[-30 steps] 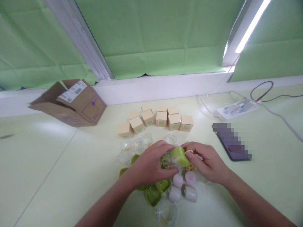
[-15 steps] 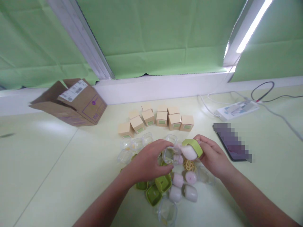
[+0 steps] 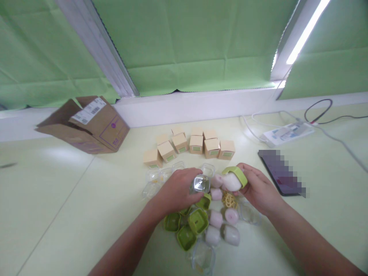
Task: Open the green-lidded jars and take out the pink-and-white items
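Observation:
My left hand is closed around a small clear plastic cup, held just above the pile. My right hand grips a pale pink piece set in a green cap, tilted toward the clear cup with a small gap between them. Below my hands lie several green caps, several pale pink pieces and a heap of yellow rubber bands. More clear cups sit behind my left hand, and one clear cup lies near the front.
Several small tan boxes with green labels stand in rows behind the pile. A cardboard carton lies at the back left. A dark phone lies right of my right hand. A white power strip with cables sits at the back right.
My hands drew apart: the right one lifted the pink piece with its green cap up and right, while the left one kept the clear cup and turned it.

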`<state>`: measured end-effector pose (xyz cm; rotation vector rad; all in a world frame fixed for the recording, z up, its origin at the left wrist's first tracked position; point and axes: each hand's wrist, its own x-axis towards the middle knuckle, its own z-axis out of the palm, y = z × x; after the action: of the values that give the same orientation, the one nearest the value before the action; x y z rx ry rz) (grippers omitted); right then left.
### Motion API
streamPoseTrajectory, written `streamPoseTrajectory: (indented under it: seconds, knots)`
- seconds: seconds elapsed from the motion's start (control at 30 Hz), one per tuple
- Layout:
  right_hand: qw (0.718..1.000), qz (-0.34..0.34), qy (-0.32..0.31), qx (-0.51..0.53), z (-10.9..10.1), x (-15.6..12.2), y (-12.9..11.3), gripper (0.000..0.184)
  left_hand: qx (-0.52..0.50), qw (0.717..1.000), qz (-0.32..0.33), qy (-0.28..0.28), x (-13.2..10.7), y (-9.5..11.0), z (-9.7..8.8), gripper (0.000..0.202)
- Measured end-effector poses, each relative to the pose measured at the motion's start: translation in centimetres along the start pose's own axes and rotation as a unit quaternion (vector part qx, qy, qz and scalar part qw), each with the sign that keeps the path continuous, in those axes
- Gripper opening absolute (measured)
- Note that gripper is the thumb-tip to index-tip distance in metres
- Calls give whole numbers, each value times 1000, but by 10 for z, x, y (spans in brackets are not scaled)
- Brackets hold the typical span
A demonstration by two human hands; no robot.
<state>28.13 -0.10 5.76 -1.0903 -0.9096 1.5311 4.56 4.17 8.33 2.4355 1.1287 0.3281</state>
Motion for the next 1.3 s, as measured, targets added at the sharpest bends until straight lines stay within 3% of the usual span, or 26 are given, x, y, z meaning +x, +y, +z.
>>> streamPoseTrajectory:
  seconds: [0.2, 0.57, 0.8, 0.97, 1.1, 1.3]
  knots:
    - [999, -4, -11, 33, -1, 0, 1, 28, 23, 999, -16, 29, 2, -11, 1, 39]
    - [1000, 4, -11, 26, 0, 1, -1, 30, 47, 998, -50, 14, 3, -18, 5, 57]
    - [998, 28, -15, 54, 0, 0, 0, 32, 57, 998, -25, 2, 3, -15, -1, 56]
    - [998, 36, -15, 53, 0, -1, 1, 33, 61, 998, -15, -3, 1, -15, -5, 66]
    - [997, 43, -17, 54, 0, 0, 0, 32, 49, 999, -3, 14, -2, -12, -8, 70]
    - [994, 47, -56, 80, 8, -3, 1, 32, -8, 998, 48, 49, -10, 6, -11, 58]
